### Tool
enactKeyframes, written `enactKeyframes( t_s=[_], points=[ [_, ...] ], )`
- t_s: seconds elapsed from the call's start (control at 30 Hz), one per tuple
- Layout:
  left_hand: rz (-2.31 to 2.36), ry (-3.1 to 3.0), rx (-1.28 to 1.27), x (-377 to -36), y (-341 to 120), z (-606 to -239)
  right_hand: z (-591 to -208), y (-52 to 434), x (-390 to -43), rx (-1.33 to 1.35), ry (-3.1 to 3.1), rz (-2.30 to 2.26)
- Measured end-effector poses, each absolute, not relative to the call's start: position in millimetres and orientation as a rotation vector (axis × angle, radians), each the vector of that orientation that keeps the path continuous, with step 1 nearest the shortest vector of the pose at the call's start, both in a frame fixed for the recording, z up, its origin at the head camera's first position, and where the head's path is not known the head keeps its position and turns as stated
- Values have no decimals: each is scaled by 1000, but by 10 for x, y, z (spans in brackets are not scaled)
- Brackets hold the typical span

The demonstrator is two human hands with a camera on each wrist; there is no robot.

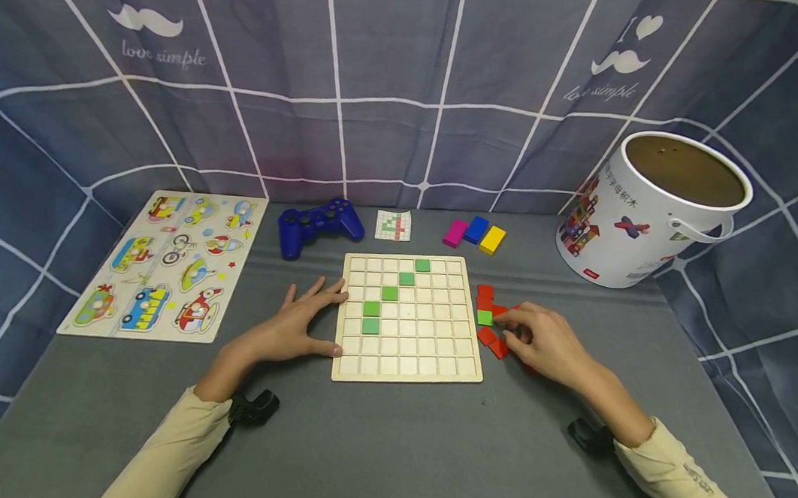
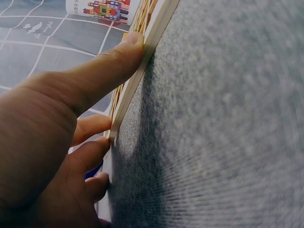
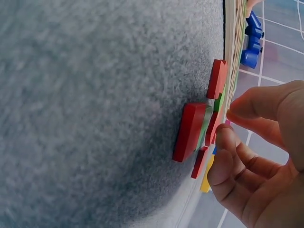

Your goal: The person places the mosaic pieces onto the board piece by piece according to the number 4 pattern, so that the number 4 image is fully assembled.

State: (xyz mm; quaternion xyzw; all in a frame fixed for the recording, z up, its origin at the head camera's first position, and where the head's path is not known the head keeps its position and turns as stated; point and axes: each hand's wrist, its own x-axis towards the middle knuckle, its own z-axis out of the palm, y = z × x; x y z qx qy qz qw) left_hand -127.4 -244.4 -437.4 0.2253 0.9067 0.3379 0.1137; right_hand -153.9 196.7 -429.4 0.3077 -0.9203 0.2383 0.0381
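Blue controller lies behind wooden board.

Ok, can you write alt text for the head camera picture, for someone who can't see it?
A left hand rests against a wooden grid board holding five green tiles, while the right hand touches loose red tiles beside it.

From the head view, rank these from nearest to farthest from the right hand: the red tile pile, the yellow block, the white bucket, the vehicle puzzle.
From the right hand:
1. Red tile pile, at its fingertips, right of the grid board.
2. Yellow block, behind the board.
3. White bucket, back right.
4. Vehicle puzzle, far left.
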Motion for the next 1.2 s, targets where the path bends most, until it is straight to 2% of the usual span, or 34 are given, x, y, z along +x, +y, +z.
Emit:
enactKeyframes(
  t_s=[0.27,0.63,1.2],
  points=[
    [979,2677,629,-1269,-2493,-4341,-4286,1869,-1641,1004,-2828,698],
    [987,2688,638,-1262,-2505,-4359,-4299,1983,-1567,947,-2814,702],
    [977,2653,647,-1292,-2428,-4400,-4283,1886,-1632,949,-2871,617]
  ],
)
